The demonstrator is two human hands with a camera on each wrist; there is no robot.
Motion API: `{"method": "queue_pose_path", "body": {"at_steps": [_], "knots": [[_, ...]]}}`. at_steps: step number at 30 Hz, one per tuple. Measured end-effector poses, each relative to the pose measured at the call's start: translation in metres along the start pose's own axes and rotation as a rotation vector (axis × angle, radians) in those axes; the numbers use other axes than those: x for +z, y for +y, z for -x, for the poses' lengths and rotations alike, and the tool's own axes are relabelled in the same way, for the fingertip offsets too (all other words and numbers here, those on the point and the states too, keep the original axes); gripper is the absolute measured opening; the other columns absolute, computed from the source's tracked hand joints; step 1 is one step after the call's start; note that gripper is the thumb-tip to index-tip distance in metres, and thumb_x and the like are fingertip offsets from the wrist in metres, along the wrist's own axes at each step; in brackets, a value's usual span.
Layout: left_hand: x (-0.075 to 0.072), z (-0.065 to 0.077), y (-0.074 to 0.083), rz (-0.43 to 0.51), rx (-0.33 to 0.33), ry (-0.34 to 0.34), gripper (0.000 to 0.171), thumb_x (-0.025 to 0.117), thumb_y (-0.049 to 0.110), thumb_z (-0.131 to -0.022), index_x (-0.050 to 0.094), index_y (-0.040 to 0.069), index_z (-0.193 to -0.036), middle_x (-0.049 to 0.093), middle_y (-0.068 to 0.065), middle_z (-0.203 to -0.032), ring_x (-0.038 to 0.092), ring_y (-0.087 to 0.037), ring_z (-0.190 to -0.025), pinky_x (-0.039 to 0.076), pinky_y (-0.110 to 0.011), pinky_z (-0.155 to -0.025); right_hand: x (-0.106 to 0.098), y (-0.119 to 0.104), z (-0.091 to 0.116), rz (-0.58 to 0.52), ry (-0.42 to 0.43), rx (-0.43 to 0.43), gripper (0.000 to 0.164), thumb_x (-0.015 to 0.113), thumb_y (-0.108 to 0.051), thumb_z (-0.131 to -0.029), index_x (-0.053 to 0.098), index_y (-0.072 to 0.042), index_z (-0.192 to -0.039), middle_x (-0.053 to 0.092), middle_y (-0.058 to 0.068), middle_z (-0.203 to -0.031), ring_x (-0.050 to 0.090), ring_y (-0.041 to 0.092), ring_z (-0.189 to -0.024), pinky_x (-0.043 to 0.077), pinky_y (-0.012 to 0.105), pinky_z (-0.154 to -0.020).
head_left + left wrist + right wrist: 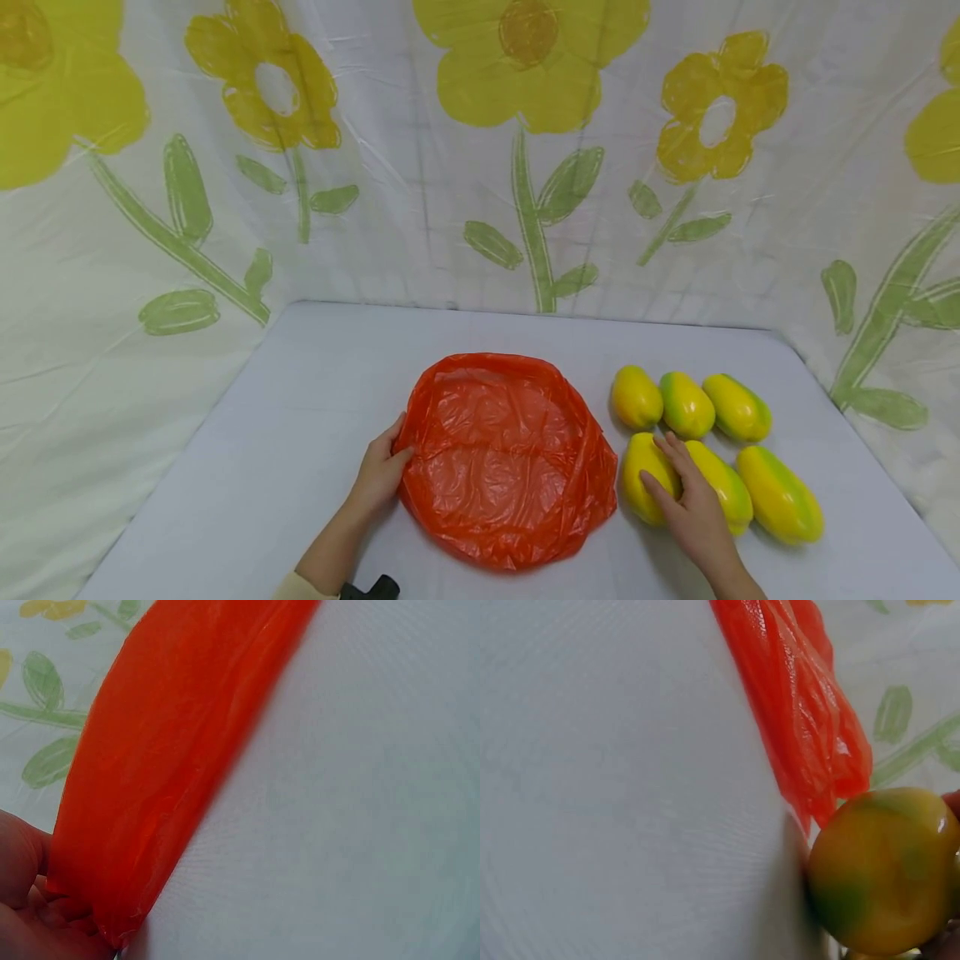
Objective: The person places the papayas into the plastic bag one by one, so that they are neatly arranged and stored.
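Note:
A round, open red plastic bag [495, 458] lies spread on the table, its rim standing up around the inside. My left hand [382, 471] pinches the bag's left rim, thumb inside; the left wrist view shows the bag's red side wall [165, 750] rising from the fingers. To the right of the bag, my right hand [697, 508] grips the front-left papaya [641, 483], yellow with green patches, thumb on the near side and fingers over the top. In the right wrist view that papaya's rounded end [885, 877] shows close up, with the fingers mostly hidden behind it.
Beside the gripped fruit lie two more papayas, one partly behind my right hand [723, 487] and one at far right [780, 496]. Three others form a back row, the middle one [686, 406] greener. A flowered curtain [420, 208] hangs behind the white table [300, 400].

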State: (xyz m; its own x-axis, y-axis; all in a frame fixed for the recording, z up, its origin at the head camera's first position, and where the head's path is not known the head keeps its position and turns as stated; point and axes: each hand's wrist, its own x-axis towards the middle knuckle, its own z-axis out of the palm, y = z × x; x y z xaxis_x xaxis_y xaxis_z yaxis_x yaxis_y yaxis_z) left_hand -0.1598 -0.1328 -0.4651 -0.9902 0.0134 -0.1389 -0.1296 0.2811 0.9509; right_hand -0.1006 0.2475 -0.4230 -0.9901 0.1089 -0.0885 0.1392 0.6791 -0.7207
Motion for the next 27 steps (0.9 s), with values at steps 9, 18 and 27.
{"method": "queue_pose_path", "body": {"at_steps": [9,18,27], "knots": [[0.001,0.000,0.000,-0.004,-0.004,0.004,0.057,0.045,0.005,-0.094,0.025,0.006,-0.147,0.029,-0.012,-0.152,0.029,-0.033,-0.139,0.041,-0.042,-0.100,0.009,0.007,-0.005,-0.072,-0.074,0.063,0.080,0.054,-0.054,-0.086,0.020,-0.019,-0.150,0.008,0.007,-0.158,0.011,0.039,-0.143,0.015,0.065,-0.109],[0.003,0.001,0.002,0.023,-0.004,0.002,0.057,0.045,0.005,-0.094,0.025,0.007,-0.147,0.030,-0.012,-0.152,0.032,-0.033,-0.138,0.044,-0.041,-0.098,0.015,0.014,-0.007,-0.282,-0.091,0.088,0.061,0.034,-0.050,-0.097,0.020,-0.024,-0.150,0.010,0.007,-0.158,0.003,0.035,-0.145,0.006,0.066,-0.110],[0.003,0.001,0.001,0.018,-0.030,0.019,0.056,0.044,0.006,-0.095,0.024,0.008,-0.148,0.029,-0.012,-0.152,0.031,-0.033,-0.138,0.042,-0.042,-0.099,0.016,0.016,-0.007,-0.431,-0.077,0.169,0.055,0.019,-0.042,-0.101,0.015,-0.018,-0.151,0.005,0.005,-0.159,-0.005,0.028,-0.145,-0.002,0.059,-0.115]]}}
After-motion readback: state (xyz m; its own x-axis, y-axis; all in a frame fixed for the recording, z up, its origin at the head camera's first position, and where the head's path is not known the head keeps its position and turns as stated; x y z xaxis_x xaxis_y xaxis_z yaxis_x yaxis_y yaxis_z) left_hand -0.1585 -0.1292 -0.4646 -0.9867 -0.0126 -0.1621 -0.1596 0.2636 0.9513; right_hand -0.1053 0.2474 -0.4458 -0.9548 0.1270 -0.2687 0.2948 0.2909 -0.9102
